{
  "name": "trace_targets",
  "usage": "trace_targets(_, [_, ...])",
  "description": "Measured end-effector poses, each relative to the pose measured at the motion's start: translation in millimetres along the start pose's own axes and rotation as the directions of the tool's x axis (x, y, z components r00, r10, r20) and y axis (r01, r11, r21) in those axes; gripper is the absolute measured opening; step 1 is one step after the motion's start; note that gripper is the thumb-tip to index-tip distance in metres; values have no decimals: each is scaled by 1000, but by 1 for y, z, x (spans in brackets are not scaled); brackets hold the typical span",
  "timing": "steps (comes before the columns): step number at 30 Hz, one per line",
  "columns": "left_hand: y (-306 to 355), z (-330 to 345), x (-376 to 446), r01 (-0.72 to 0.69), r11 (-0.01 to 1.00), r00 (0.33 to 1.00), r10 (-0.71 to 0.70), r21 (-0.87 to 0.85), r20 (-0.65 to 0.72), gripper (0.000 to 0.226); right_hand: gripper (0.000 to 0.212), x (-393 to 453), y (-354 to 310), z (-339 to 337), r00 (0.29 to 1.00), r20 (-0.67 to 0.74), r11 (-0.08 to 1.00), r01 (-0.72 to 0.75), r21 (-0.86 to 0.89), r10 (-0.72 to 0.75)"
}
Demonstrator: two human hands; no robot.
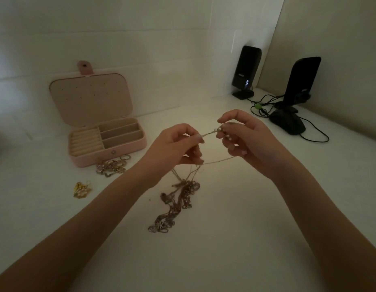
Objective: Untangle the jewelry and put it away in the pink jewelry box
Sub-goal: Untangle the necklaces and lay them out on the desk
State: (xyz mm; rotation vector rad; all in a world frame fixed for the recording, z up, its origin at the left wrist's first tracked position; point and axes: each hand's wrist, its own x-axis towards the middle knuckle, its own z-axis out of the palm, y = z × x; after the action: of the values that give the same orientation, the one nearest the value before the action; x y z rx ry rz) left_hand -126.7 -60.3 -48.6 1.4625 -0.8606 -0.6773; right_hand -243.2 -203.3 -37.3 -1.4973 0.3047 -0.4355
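A pink jewelry box [128, 147] stands open at the left, its lid leaning back against the wall and its compartments bare. Above the table's middle, my left hand [176, 148] pinches a thin chain [208, 133] and my right hand [244, 135] pinches the same chain at a cluster of small pearls [222, 131]. The chain is stretched between both hands. More strands hang from my left hand down to a tangled heap of chains [176, 204] on the table.
A small pile of rings and chain [112, 165] lies in front of the box. A gold piece [81, 189] lies further left. Two black speakers [246, 70] [299, 89] with cables [265, 106] stand at the back right on the white table.
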Motion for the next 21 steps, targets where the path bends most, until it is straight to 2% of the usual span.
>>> trace_targets(4, [3,-3,1,-52,997,999,53,60,-12,15,14,-2,-5,-5,999,31,990,-4,-143,9])
trace_targets(7, [3,-3,4,-80,992,996,82,98,-21,15,9,-4,-8,-10,998,68,950,12,-313,9])
trace_targets(11, [4,-8,11,-76,987,995,85,141,-58,16,13,-4,-6,-18,994,109,856,30,-517,31])
trace_targets(16, [4,-18,16,-37,994,993,48,99,-107,19,12,-1,-2,-29,999,51,749,30,-662,5])
trace_targets(21, [-1,-21,18,19,995,984,-2,97,-179,22,10,4,7,-42,1000,29,575,18,-818,11])
